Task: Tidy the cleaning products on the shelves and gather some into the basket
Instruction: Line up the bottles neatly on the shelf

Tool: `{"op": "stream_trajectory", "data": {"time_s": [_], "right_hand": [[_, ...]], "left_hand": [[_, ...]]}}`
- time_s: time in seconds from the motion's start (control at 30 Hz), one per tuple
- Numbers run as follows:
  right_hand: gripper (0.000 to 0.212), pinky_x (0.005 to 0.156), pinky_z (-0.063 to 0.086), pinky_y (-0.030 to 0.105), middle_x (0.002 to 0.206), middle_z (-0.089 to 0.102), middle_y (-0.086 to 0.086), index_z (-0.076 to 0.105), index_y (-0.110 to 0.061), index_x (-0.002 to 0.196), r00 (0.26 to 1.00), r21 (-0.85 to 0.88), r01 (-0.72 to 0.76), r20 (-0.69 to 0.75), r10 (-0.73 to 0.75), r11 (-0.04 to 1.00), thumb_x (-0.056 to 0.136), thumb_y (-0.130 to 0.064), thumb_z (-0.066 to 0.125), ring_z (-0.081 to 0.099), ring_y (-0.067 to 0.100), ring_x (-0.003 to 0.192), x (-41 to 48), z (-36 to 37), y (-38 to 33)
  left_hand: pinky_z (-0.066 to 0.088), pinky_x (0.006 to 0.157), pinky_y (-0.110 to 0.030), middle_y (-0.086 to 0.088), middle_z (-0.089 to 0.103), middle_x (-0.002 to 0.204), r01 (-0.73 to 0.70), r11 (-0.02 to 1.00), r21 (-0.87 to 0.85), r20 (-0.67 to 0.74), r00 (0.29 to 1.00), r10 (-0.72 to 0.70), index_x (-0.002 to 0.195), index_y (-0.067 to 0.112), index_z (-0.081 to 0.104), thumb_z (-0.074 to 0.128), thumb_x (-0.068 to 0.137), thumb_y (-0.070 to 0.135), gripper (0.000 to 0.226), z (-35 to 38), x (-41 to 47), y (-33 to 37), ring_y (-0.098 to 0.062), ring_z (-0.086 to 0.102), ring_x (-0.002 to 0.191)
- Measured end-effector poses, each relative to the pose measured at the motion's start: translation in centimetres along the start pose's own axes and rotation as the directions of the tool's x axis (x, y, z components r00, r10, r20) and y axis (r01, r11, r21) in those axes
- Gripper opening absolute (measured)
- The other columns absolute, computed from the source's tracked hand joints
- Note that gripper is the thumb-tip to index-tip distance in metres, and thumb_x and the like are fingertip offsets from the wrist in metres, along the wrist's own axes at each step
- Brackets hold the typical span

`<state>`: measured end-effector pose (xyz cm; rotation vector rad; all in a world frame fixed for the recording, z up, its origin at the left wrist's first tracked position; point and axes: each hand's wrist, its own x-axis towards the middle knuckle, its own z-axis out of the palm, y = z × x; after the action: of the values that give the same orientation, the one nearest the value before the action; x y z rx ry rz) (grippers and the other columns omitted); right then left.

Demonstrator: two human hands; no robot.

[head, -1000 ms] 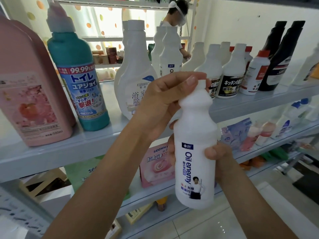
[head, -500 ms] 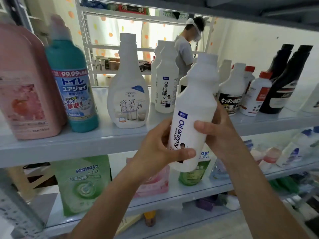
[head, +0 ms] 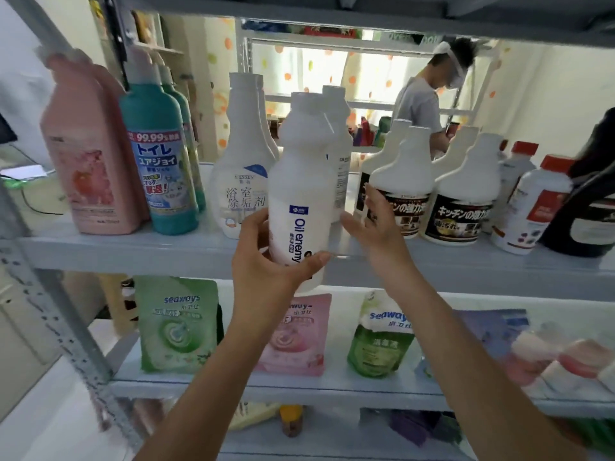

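- Bottle w/ the "Oil enemy" label, where's it at?
- Mid-scene, held up just in front of the upper shelf edge, upright w/ a slight tilt. Base hangs below the edge, so it's not standing on anything.
- Who's got it?
- Left grip is wrapped round the lower half: thumb across the label, fingers round the left side.
- And the right grip?
- Fingers straight, holding nothing. It's just right of the bottle; can't tell if the tips touch it.
- Neighbours on that shelf?
- To the left: bath cleaner bottle, then teal bottle, then pink jug. To the right: black-label bottles, w/ a red-cap bottle further right. Matching white bottle stands just behind, farther in.
- Lower shelf?
- Green pouch, pink pouch, darker green pouch, left to right, all standing.
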<state>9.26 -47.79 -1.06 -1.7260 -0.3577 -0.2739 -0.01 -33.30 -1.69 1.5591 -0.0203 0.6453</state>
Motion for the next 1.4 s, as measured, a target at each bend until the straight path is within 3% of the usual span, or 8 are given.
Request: {"op": "stream_trajectory", "data": {"time_s": [0.1,0.2,0.37,0.5,0.7,0.97,1.2,1.4], "right_hand": [[0.085,0.104,0.035,0.023,0.143,0.039,-0.002,0.03,-0.014,0.144,0.999,-0.089,0.034,0.004,-0.034,0.995,0.075,-0.032,0.076,0.036,0.008,0.128,1.6,1.2,1.0],[0.072,0.077,0.035,0.0,0.124,0.043,-0.011,0.031,-0.012,0.139,0.998,-0.091,0.045,-0.036,-0.048,0.995,0.08,-0.01,0.071,0.04,0.001,0.111,3.0,2.4,0.8],[0.076,0.072,0.045,0.009,0.123,0.054,0.001,0.036,-0.016,0.133,0.989,-0.115,0.064,-0.124,-0.078,0.991,0.07,-0.019,0.079,0.055,0.014,0.109,5.8,4.5,0.9],[0.087,0.09,0.051,0.039,0.126,0.054,0.005,0.029,-0.013,0.136,0.981,-0.166,-0.036,-0.196,0.003,0.985,0.068,-0.025,0.081,0.055,0.024,0.114,7.9,5.5,1.5],[0.068,0.074,0.046,0.024,0.119,0.061,0.005,0.039,-0.011,0.122,0.987,-0.329,-0.04,-0.16,-0.014,0.943,0.07,-0.021,0.081,0.061,0.023,0.107,6.2,4.0,1.2],[0.074,0.078,0.048,0.025,0.119,0.063,-0.004,0.043,-0.019,0.124,0.985,-0.363,-0.013,-0.166,-0.05,0.932,0.063,-0.028,0.085,0.062,0.014,0.104,0.1,1.4,-0.6],[0.07,0.082,0.054,0.031,0.106,0.063,-0.011,0.052,-0.026,0.114,0.964,-0.268,-0.05,-0.265,-0.024,0.962,0.055,-0.025,0.089,0.063,0.01,0.096,-2.3,-1.6,-0.8],[0.068,0.076,0.05,0.021,0.11,0.062,-0.007,0.051,-0.026,0.112,0.957,-0.182,-0.016,-0.288,-0.038,0.983,0.055,-0.02,0.089,0.06,0.012,0.1,-2.9,-2.5,-0.1]], "left_hand": [[0.057,0.058,-0.023,0.002,0.062,0.105,0.017,0.999,-0.027,-0.03,0.999,-0.018,0.119,0.016,0.048,0.086,0.063,0.006,0.069,0.1,0.2,0.1,-0.013,0.064,0.095],[0.057,0.058,-0.023,0.002,0.061,0.106,0.012,1.0,-0.018,-0.032,0.999,-0.012,0.118,0.018,0.047,0.086,0.064,0.006,0.068,0.2,0.5,0.0,-0.01,0.063,0.095],[0.057,0.059,-0.023,0.002,0.061,0.107,0.013,1.0,-0.007,-0.027,1.0,-0.013,0.12,0.015,0.047,0.086,0.065,0.008,0.068,0.2,0.8,0.1,-0.011,0.064,0.093],[0.056,0.057,-0.02,0.005,0.06,0.107,0.013,1.0,0.005,-0.024,1.0,-0.013,0.118,0.018,0.046,0.085,0.065,0.008,0.067,0.1,1.0,0.0,0.0,0.063,0.089],[0.055,0.056,-0.018,0.004,0.061,0.105,0.002,1.0,0.021,-0.016,1.0,-0.002,0.116,0.016,0.047,0.085,0.065,0.007,0.064,0.0,1.2,-0.5,0.005,0.062,0.087],[0.058,0.066,-0.025,0.014,0.061,0.099,-0.033,0.997,0.073,-0.054,0.998,0.037,0.111,0.022,0.046,0.087,0.063,0.012,0.064,0.5,1.3,-1.0,0.007,0.061,0.086],[0.05,0.067,-0.007,0.016,0.057,0.097,-0.078,0.987,0.141,-0.035,0.996,0.083,0.108,0.024,0.041,0.088,0.063,0.016,0.066,2.6,2.8,-1.2,0.017,0.056,0.082],[0.05,0.07,-0.019,0.008,0.054,0.099,-0.056,0.976,0.209,-0.027,0.998,0.063,0.108,0.022,0.037,0.087,0.066,0.025,0.066,5.2,5.4,-1.6,-0.013,0.061,0.091]]}}
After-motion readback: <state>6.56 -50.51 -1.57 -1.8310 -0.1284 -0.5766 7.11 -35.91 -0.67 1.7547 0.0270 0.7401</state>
